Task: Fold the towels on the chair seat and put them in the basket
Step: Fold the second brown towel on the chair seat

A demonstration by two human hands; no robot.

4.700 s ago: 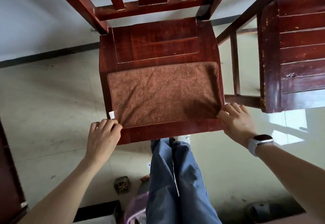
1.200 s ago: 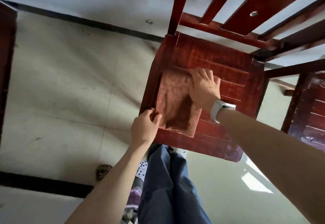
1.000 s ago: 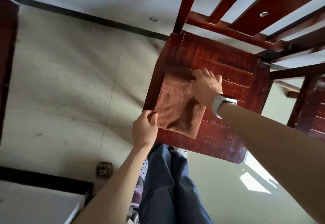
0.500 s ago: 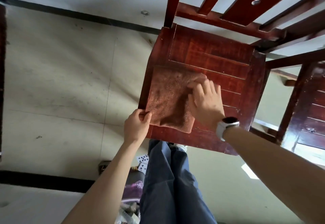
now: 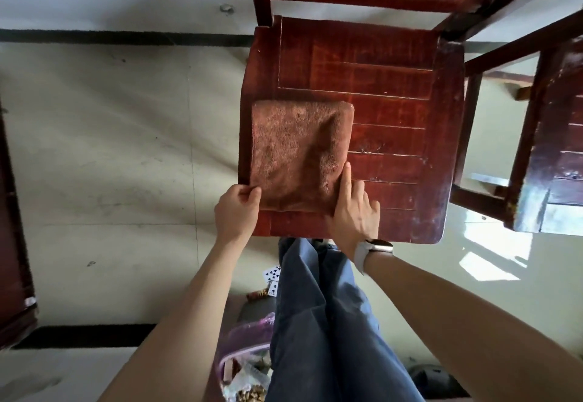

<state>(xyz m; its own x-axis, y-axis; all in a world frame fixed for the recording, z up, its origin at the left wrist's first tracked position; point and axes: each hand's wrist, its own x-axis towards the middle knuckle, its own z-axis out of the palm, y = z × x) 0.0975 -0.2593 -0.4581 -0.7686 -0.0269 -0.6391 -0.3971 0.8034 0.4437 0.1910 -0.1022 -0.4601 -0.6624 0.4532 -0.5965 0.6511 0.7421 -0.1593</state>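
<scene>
Since the earlier frame my right hand (image 5: 353, 209) has slid off the top of the folded brown terry towel (image 5: 299, 152) and down to its lower right corner. The towel now lies as a neat rectangle at the left front of the dark red wooden chair seat (image 5: 391, 102), mid-frame. My left hand (image 5: 236, 209) pinches the towel's lower left corner between thumb and curled fingers, I judge to keep the layers from slipping. The right hand lies mostly open: its index finger runs straight along the towel's right edge, pressing it square, the other fingers loosely bent on the wood. No basket shows clearly, so the towel is folded but not yet put away.
</scene>
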